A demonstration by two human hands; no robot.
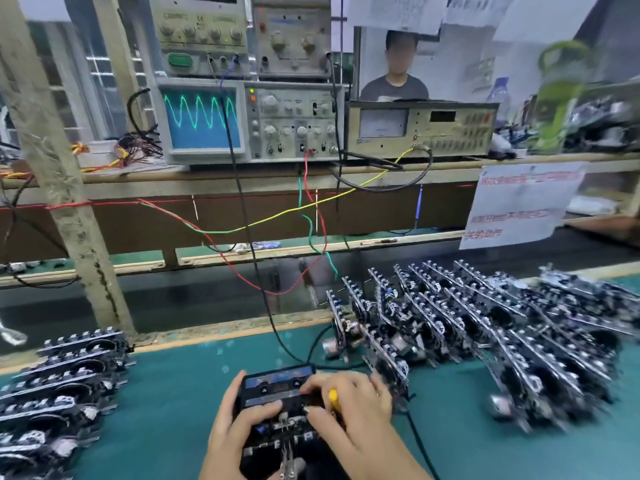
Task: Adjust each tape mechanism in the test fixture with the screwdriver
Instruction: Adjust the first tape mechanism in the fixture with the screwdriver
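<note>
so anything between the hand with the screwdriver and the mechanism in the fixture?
Nothing visible. The right hand holds the yellow screwdriver directly over the tape mechanism, and the left hand grips the mechanism's left side. The tip's contact point is hidden under the fingers.

From my feed, the landmark is the oscilloscope (204,121) on a long wooden shelf (242,178). More test boxes are stacked above it, and a meter unit (422,128) sits right beside it. A rough wooden post (69,202) stands off to its left, windows (104,64) behind that. Below it there's a green bench mat (166,410). Paper notices (519,206) hang further along.
</note>
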